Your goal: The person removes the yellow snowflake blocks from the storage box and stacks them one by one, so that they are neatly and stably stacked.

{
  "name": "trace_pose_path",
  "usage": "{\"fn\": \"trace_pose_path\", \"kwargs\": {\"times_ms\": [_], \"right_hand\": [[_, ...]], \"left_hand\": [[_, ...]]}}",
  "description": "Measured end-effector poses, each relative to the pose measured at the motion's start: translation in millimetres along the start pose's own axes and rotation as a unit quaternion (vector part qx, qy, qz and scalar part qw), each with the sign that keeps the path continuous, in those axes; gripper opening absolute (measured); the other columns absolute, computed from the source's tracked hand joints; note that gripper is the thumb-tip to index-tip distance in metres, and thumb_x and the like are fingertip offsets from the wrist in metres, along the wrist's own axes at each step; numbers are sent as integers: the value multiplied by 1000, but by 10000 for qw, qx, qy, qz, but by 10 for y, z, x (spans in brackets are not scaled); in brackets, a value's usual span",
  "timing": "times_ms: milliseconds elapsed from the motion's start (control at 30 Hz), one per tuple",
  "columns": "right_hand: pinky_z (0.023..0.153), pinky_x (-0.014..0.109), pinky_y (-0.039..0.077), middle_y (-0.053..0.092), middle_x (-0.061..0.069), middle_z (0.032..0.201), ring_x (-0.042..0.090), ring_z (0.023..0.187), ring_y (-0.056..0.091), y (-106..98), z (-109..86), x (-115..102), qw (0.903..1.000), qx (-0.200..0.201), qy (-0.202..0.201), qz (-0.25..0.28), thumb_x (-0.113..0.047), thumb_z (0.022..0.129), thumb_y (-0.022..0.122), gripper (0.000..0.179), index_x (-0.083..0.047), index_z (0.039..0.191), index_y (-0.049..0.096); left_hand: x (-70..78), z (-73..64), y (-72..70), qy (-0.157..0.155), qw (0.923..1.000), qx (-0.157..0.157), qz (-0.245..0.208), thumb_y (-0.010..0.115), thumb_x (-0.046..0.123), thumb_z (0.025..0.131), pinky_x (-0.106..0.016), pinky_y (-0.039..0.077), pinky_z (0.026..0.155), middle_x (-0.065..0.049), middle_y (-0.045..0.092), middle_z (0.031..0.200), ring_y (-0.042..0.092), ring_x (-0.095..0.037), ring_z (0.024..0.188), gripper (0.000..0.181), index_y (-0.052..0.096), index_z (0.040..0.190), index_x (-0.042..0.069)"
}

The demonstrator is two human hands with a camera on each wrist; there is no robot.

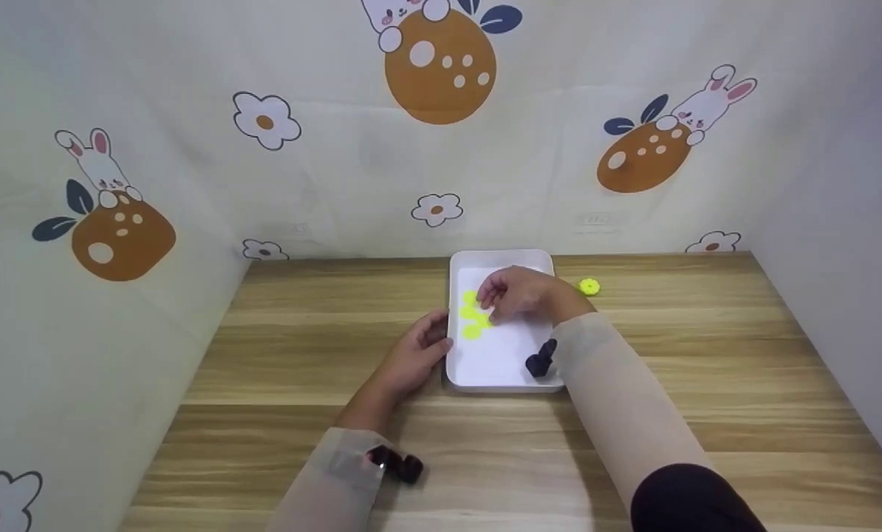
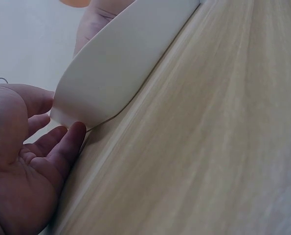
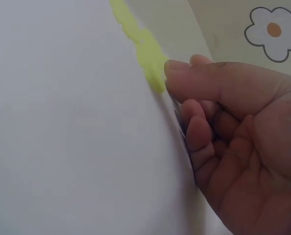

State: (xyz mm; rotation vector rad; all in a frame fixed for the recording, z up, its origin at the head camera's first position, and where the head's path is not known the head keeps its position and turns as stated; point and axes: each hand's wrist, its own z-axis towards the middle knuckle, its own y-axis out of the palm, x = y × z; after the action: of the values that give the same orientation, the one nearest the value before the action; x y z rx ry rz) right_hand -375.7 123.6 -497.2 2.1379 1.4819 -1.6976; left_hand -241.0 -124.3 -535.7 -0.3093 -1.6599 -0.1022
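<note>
A shallow white tray [image 1: 496, 362] lies on the wooden table, with several yellow flower-shaped pieces [image 1: 472, 332] clustered at its left side. My right hand [image 1: 518, 292] reaches over the tray from the right. Its thumb and fingers are bent loosely beside the yellow pieces [image 3: 147, 51], the thumb tip against the nearest one. I see nothing plainly held between them. The left hand [image 1: 415, 355] is at the tray's left side, and in the left wrist view its fingertips touch the outer wall of the tray [image 2: 106, 73]. Part of the tray is hidden under the right forearm.
One more yellow flower-shaped piece [image 1: 589, 286] lies on the table [image 1: 301, 332], right of the tray. Behind and at both sides hangs a pale cloth [image 1: 337, 185] printed with rabbits, oranges and flowers. A small black camera is strapped to each wrist.
</note>
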Motion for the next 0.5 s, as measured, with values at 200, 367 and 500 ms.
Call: {"fn": "trace_pose_path", "kwargs": {"times_ms": [200, 367, 500], "right_hand": [[101, 34, 50, 71, 2, 112, 21, 107, 61, 36, -31, -44, 9991, 10, -11, -431, -3, 84, 85, 36, -18, 114, 74], [100, 35, 50, 71, 0, 109, 21, 106, 62, 40, -32, -53, 9984, 66, 31, -558, -2, 83, 84, 35, -19, 111, 75], [98, 34, 49, 70, -1, 104, 20, 102, 61, 33, -31, -56, 9982, 106, 125, -569, -2, 84, 83, 33, -22, 110, 77]], "left_hand": [[-15, -14, -7, 215, 9997, -94, -102, 57, 7, 108, -52, 40, 129, -22, 46, 167, 45, -38, 156, 59, 38, 164, 3], [-30, -2, -10, 248, 9995, -125, -146, 57, 6, 108, -52, 40, 129, -23, 47, 166, 45, -38, 156, 60, 37, 164, 2], [-30, 4, -10, 210, 9996, -128, -147, 58, 6, 108, -51, 41, 128, -23, 49, 164, 46, -37, 155, 60, 38, 164, 3]]}}
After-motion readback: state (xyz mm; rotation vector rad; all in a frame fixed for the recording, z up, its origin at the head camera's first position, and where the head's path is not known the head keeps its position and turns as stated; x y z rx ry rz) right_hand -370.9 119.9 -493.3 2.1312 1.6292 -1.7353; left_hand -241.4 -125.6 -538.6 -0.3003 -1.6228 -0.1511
